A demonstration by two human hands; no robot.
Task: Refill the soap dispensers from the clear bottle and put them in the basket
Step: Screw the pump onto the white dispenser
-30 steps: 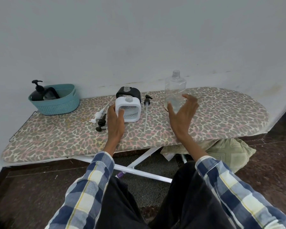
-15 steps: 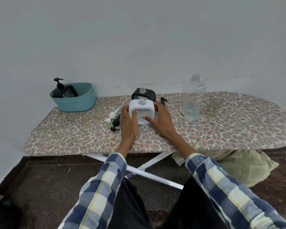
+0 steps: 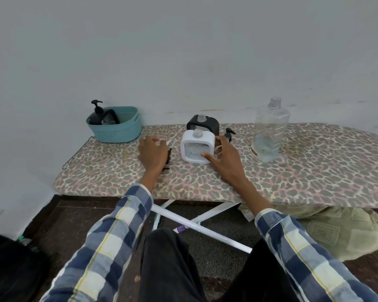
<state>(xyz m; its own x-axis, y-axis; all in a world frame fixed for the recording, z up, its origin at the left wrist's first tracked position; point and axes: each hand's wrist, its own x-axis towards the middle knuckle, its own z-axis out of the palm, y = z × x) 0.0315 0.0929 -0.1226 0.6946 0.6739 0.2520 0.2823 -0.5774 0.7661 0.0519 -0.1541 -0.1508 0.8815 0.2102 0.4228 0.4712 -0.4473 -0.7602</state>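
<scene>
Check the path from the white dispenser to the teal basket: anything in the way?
The left hand hovers over loose pump heads on the board, directly between the white dispenser and the teal basket. A lifted carry should clear them. The basket already holds black dispensers.

Soft, even light all over, a touch dim and grey, with no hard shadows and only faint shade just under the fingers (image 3: 155, 142) of the left hand. Focus is fair near the fingertips, detail smearing further out. Wide-angle bend curves the ironing board (image 3: 314, 171) edge, and the lower left corner goes dark.
</scene>
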